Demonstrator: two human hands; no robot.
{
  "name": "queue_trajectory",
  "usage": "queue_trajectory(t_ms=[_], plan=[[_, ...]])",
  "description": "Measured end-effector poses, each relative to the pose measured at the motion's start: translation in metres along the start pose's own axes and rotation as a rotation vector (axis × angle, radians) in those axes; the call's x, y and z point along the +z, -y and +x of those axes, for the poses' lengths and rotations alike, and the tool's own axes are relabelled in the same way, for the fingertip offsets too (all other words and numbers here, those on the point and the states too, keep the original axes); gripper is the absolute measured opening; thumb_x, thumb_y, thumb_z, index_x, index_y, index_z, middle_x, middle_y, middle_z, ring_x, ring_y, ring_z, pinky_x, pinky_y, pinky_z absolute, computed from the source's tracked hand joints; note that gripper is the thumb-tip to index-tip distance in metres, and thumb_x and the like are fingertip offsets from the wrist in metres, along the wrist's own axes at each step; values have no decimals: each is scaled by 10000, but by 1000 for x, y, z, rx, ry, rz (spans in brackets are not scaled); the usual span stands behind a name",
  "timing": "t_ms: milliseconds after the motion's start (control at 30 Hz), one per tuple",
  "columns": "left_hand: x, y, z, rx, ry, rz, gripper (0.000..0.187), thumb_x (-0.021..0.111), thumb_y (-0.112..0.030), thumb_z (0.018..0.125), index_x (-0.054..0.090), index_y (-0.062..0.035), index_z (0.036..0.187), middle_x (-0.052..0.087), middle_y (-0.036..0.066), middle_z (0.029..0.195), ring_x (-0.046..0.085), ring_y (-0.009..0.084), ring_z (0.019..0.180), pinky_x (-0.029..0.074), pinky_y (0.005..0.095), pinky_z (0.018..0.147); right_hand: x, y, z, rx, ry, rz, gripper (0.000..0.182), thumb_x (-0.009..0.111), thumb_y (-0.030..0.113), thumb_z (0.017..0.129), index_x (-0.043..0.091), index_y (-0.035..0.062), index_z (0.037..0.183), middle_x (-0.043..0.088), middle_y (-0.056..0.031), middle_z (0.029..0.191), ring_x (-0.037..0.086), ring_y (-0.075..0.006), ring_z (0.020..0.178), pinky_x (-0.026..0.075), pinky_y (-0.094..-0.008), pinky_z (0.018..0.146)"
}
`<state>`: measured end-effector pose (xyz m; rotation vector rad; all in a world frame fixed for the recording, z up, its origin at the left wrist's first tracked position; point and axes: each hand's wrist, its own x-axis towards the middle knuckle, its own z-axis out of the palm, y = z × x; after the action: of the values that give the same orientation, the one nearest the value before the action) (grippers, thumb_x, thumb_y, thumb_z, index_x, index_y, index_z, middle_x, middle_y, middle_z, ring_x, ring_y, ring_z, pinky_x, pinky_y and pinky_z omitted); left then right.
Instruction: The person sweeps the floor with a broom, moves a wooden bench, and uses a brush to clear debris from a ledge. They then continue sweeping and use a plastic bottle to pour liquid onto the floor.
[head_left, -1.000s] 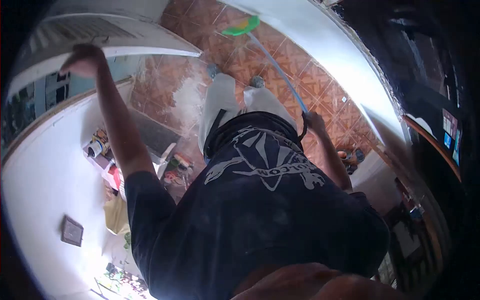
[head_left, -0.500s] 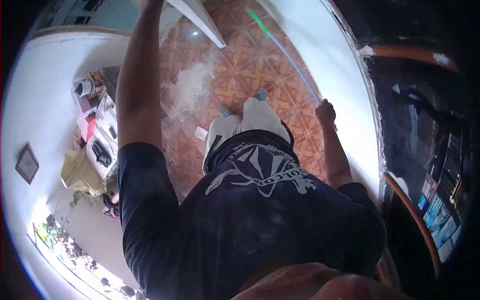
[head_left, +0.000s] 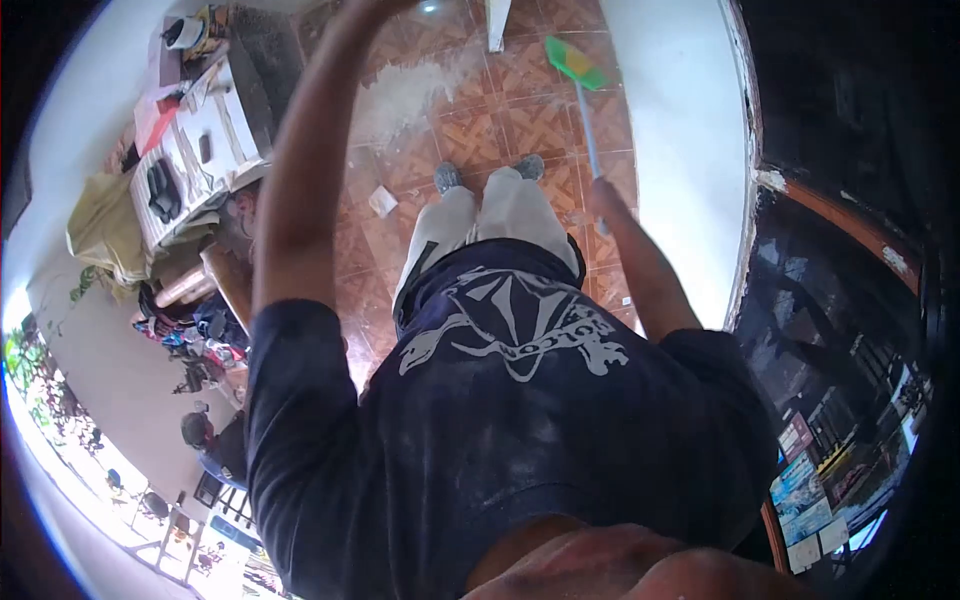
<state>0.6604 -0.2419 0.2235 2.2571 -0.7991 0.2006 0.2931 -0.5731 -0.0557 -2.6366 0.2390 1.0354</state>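
My right hand (head_left: 607, 203) is closed round the pale blue-grey handle of a broom (head_left: 588, 130), beside the white wall. The broom's green head (head_left: 575, 65), with a yellow patch in its middle, is farther out over the tiled floor (head_left: 530, 125). My left arm reaches up and forward past the top edge of the view. The left hand itself is cut off there, so its fingers and anything in them are hidden.
White dust (head_left: 405, 100) lies on the floor ahead of my shoes. A small pale piece (head_left: 383, 201) sits left of my legs. A cluttered table (head_left: 215, 120) stands at left; a person (head_left: 215, 445) is behind it. A white door edge (head_left: 497, 25) shows ahead.
The view has swung, bringing more of the left side into sight. The broom's head has turned to show its broad side, and my right hand has moved with the handle. My left arm stays raised.
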Motion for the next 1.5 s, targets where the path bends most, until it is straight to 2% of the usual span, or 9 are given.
queue_trajectory(t_ms=[100,167,367,667,700,767,933,1300,1500], plan=[[66,108,-199,-51,-88,240,473,592,-240,790,463,-52,1204,542,253,1084,536,415,969,437,429,841,7,20,-64,170,50,202,314,532,115,750,530,-40,1023,612,-202,751,626,-309,684,509,-394,599],[93,120,-379,-700,430,275,426,576,-214,786,492,-47,1169,550,222,1103,529,375,1010,420,430,865,-23,31,-119,271,84,467,312,528,132,769,513,-18,1042,597,-155,699,604,-240,587,487,-364,520],[28,-50,-773,-1283,938,-187,335,552,-227,801,536,-27,1069,586,195,950,566,340,854,454,421,731,-48,34,-148,396,-26,584,365,557,160,776,505,2,1101,590,-128,699,574,-199,521,460,-340,451],[5,13,-696,-1240,105,-295,310,474,-231,848,559,-8,1046,583,197,992,560,322,908,439,425,752,-66,41,73,310,27,75,412,570,210,727,537,-72,1026,601,-265,947,617,-345,882,506,-390,730],[-20,46,-647,-1031,831,158,343,461,-226,848,535,3,1092,505,248,1149,464,383,1087,394,442,860,-69,63,63,327,49,103,388,560,199,731,536,-77,1003,620,-245,892,630,-339,837,510,-384,696],[-12,99,-618,-913,208,178,392,483,-220,854,474,16,1168,523,257,1131,480,408,1052,382,426,884,-35,74,35,243,-7,65,370,558,190,733,540,-67,999,624,-221,832,633,-319,756,508,-378,639],[-33,90,-469,-1004,-109,-483,374,524,-162,865,471,13,1192,586,157,1064,557,193,992,433,293,834,0,79,-92,259,229,525,350,518,92,775,513,24,1118,497,-54,586,482,-144,441,400,-305,385],[83,37,-659,-1447,383,-463,71,524,-82,788,567,-27,801,517,38,679,499,135,655,414,290,592,22,-11,-182,292,-141,135,502,548,119,733,430,25,1211,594,-274,921,629,-345,796,511,-374,675],[93,-50,-701,-1497,256,-262,154,496,-157,804,601,-74,879,584,59,794,553,154,710,432,271,590,29,-39,-146,317,175,303,495,568,119,684,462,-59,1134,609,-258,885,630,-336,744,501,-380,617]])
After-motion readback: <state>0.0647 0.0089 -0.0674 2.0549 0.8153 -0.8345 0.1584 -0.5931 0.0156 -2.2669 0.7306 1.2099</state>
